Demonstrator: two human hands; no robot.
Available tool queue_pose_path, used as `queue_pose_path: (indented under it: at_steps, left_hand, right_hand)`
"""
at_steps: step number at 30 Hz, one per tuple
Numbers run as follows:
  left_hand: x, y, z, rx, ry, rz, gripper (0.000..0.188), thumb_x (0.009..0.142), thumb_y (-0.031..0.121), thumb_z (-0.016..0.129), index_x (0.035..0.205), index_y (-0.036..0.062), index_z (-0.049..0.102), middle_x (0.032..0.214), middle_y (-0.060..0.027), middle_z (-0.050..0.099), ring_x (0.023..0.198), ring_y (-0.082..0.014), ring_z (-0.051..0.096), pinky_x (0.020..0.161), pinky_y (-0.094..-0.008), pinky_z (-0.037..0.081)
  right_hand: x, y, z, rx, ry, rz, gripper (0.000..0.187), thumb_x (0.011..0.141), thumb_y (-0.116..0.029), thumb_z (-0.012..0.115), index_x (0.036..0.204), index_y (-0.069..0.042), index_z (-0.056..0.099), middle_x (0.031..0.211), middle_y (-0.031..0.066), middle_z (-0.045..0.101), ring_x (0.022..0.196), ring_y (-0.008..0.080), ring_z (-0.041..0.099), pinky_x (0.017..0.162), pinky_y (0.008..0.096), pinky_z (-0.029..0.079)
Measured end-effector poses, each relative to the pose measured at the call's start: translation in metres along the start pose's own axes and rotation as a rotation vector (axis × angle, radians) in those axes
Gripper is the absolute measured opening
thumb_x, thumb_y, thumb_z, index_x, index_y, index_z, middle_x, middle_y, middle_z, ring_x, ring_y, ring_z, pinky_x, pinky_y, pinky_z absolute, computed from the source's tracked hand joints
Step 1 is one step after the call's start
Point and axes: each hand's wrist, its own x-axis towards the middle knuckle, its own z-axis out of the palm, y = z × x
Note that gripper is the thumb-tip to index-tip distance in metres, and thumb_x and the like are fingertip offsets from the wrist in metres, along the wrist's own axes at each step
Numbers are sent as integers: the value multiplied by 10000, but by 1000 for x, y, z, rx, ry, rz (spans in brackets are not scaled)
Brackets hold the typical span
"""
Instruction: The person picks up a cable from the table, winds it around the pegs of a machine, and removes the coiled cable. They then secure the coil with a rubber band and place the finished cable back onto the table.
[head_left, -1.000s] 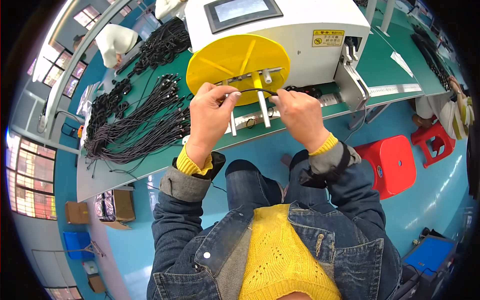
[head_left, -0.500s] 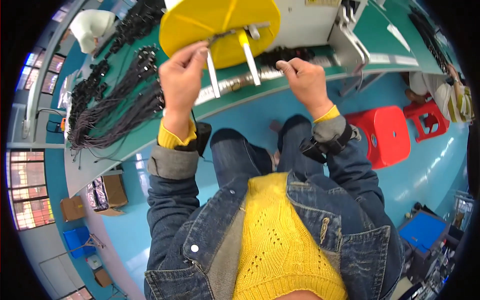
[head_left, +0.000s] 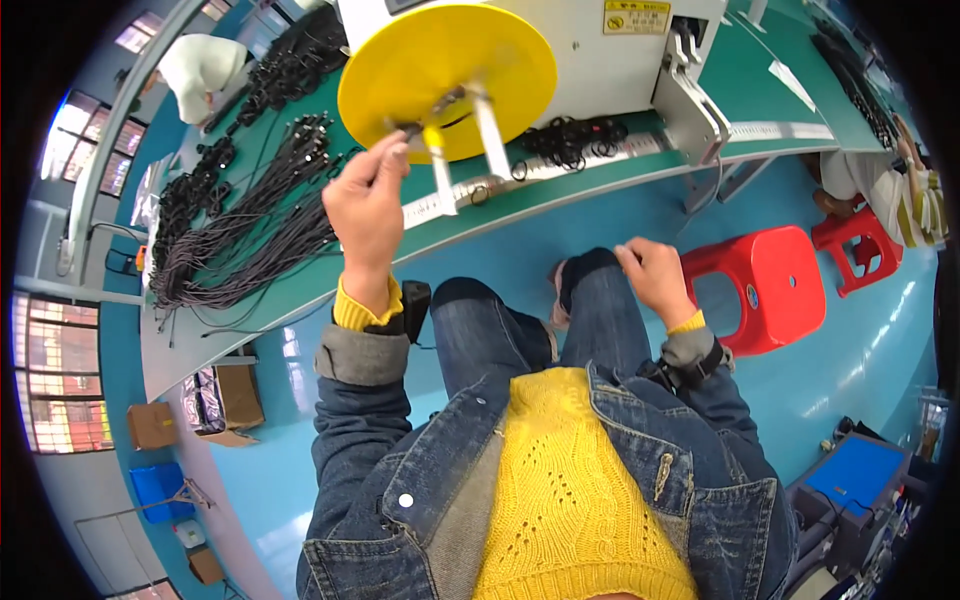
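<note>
1. The left hand [head_left: 368,205] is at the lower left of the yellow disc [head_left: 420,60], its thumb and forefinger pinched on the dark cable [head_left: 411,130].
2. The cable shows only as a short, blurred piece between those fingertips and the disc's face; its far end cannot be made out.
3. The right hand [head_left: 660,280] hangs below the table edge, above the floor and just beside the right knee [head_left: 590,262]. Its fingers curl loosely; the palm is hidden, so I cannot tell whether it grips anything.
4. Two pegs, one pale [head_left: 491,140] and one yellow and white [head_left: 443,182], jut from the disc toward the person, both blurred.
5. The disc stands on the front of a white machine [head_left: 605,85], which rests on the green table [head_left: 425,238].
6. Right of the pegs, black loops [head_left: 572,142] lie by a ruler strip [head_left: 650,143], near a metal bracket [head_left: 692,115].
7. Left of the left hand, a bundle of dark cables [head_left: 225,250] spreads over the table.
</note>
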Motion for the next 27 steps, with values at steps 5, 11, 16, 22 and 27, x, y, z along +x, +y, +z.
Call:
queue_pose_path:
  at_steps: [5, 11, 16, 22, 27]
  left_hand:
    - [-8, 2, -2, 185, -46, 261, 174, 833, 129, 612, 941, -2, 649, 623, -64, 539, 538, -124, 483, 516, -240, 393]
    - [-13, 9, 2, 256, -44, 279, 202, 842, 122, 595, 1008, 11, 624, 622, -82, 512, 527, -154, 481, 507, -253, 392]
    - [-22, 11, 7, 231, -52, 282, 209, 856, 102, 568, 1035, 1, 609, 601, -87, 503, 516, -154, 473, 506, -257, 397]
    - [-23, 25, 12, 233, -71, 296, 239, 855, 58, 537, 1072, -34, 574, 738, -138, 541, 616, -211, 526, 559, -284, 432]
    - [-7, 47, 11, 440, -154, 496, 278, 837, 50, 551, 1100, -40, 549, 845, -157, 518, 704, -265, 534, 590, -316, 446]
  right_hand:
    - [-9, -6, 6, 23, -61, 10, 216, 791, -206, 583, 694, -14, 605, 627, 196, 557, 626, 390, 551, 546, 445, 429]
    - [-19, -2, 17, 36, -128, 10, 201, 787, -195, 583, 716, -10, 617, 643, 188, 573, 629, 371, 567, 558, 426, 440]
    - [-16, -3, 20, 39, -186, 19, 181, 784, -171, 584, 737, 0, 620, 656, 188, 579, 625, 357, 575, 549, 393, 444]
    - [-5, -19, 17, 32, -203, -34, 177, 779, -163, 588, 743, 8, 612, 672, 190, 585, 630, 351, 579, 549, 391, 445]
    - [39, -74, -3, 171, 44, -312, 128, 776, -121, 600, 736, 1, 596, 648, 156, 576, 586, 310, 572, 521, 342, 441]
